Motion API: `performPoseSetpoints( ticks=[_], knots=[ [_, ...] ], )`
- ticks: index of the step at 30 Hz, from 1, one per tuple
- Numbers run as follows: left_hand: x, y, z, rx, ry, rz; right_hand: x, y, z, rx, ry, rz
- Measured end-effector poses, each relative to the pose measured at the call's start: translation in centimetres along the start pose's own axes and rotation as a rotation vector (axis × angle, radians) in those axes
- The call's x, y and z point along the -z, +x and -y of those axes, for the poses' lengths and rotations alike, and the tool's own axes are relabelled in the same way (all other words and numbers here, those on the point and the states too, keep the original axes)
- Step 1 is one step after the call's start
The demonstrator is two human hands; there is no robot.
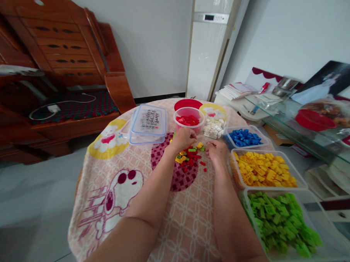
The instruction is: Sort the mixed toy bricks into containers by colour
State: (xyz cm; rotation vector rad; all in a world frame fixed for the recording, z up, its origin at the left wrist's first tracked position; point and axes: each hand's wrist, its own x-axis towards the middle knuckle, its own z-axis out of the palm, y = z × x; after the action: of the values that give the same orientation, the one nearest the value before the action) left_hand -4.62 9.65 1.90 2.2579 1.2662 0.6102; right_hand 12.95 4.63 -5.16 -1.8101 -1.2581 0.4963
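A small heap of mixed loose bricks (189, 155), red, yellow and green, lies on the cloth-covered round table (116, 180). My left hand (183, 138) rests at the heap's far left edge with its fingers curled down onto the bricks; what they hold is hidden. My right hand (216, 149) sits just right of the heap, fingers bent and closed, next to the tub of yellow bricks (263, 169). A round tub of red bricks (189, 120) stands right behind my left hand.
Along the right edge stand tubs of green bricks (280, 219) and blue bricks (245, 137), with a pile of white bricks (214, 127) behind. Stacked clear lids (148, 123) lie far left. A wooden bench (59, 74) and a glass shelf (308, 129) flank the table.
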Motion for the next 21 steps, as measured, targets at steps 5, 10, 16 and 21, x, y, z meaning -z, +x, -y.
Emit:
performPoseSetpoints(
  ticks=[5, 10, 16, 21],
  knots=[
    [1.1, 0.0, -0.6, 0.108, -0.519, -0.258, 0.0, -0.2, 0.3, -0.007, -0.002, 0.005],
    [0.7, 0.4, 0.5, 0.211, -0.765, -0.485, 0.2, -0.4, 0.7, -0.002, 0.013, -0.006],
    [0.3, 0.9, 1.4, 0.185, -0.810, -0.533, 0.3, -0.4, 0.7, -0.006, 0.030, -0.005],
    [0.8, 0.5, 0.8, 0.095, -0.662, -0.398, 0.2, -0.4, 0.7, -0.013, 0.013, 0.007]
  ],
)
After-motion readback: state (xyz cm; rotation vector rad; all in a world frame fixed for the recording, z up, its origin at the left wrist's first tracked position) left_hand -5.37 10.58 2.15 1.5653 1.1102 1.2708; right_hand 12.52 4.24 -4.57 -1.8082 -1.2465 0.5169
